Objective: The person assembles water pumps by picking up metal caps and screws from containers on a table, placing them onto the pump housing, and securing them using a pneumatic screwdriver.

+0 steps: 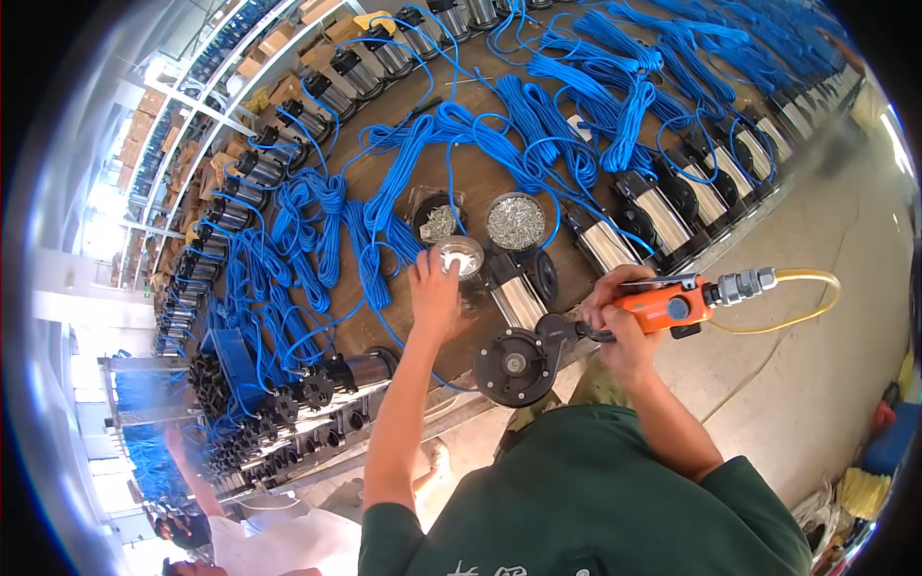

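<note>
left hand [437, 300]: reaches to the small round dish [479, 257], fingers loosely curved at the near rim; impossible to say whether anything is pinched between the tips
right hand [629, 350]: wrapped around the orange power tool [648, 307]
orange power tool: held in the air near the table edge, to the right of the pump's black round end [515, 365]
pump [521, 301]: lies at the near edge of the table, between the two hands, black round end toward the body
picking from the dish: best done with thumb and fingertip, lightly, without leaning on the rim
holding the tool: best kept level and quiet, clear of the left fingers
yellow hose [834, 286]: worth leaving slack, so as not to tug at the grip
table [480, 178]: brown, crowded with coiled blue cables [629, 125], a bowl of small metal parts [516, 221] and a darker container [440, 223] just beyond the dish; more pumps [663, 209] lined up along the sides
floor [768, 384]: pale, with a thin cord trailing across
room: brightly lit at the left, with white shelving [206, 110] holding boxes; a co-worker in white [288, 549] at lower left
</note>
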A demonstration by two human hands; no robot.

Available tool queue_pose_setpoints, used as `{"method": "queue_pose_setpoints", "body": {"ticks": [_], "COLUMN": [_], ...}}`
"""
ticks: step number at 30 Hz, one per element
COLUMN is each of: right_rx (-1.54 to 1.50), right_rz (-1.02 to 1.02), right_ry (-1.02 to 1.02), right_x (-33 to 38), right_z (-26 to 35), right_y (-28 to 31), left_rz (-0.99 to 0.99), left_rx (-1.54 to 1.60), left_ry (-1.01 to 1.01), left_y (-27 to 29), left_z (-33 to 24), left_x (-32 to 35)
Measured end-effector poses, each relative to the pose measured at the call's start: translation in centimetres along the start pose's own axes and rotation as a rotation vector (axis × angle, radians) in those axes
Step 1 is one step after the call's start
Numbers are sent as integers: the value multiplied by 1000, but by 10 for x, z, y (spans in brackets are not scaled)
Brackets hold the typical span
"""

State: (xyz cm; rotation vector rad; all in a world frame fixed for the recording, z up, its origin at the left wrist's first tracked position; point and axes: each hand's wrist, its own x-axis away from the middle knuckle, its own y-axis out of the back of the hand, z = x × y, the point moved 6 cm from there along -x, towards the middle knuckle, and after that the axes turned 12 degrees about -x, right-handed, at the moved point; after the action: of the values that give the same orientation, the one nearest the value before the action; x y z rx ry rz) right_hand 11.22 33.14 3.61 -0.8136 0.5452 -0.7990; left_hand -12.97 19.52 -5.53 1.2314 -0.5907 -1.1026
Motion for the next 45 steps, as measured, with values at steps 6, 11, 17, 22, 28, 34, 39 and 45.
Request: {"method": "queue_pose_setpoints", "body": {"ticks": [6,11,17,22,28,34,39,45], "right_rx": [36,-29,-114,-107,-128,-140,-96,-99], "right_rz": [-172,-221,-289,-277,-271,-304,-341,-363], "right_ry": [76,179,70,-1,-49,-28,-31,-9], "right_x": [9,6,-1,0,4,9,11,17], "right_z": [23,34,23,17,10,15,14,16], "right_y": [39,66,68,67,66,74,77,80], "left_rz": [-116,-142,350,79,95,271,180,235], "left_rx": [101,968,1026,225,464,573,565,720], "left_ry": [-16,440,550,266,124,-187,-29,-125], "left_y": [32,142,126,159,155,129,148,138], "left_z": [9,-3,-48,-74,-99,-62,-88,-88], "left_x": [-13,30,89,81,75,61,52,52]}}
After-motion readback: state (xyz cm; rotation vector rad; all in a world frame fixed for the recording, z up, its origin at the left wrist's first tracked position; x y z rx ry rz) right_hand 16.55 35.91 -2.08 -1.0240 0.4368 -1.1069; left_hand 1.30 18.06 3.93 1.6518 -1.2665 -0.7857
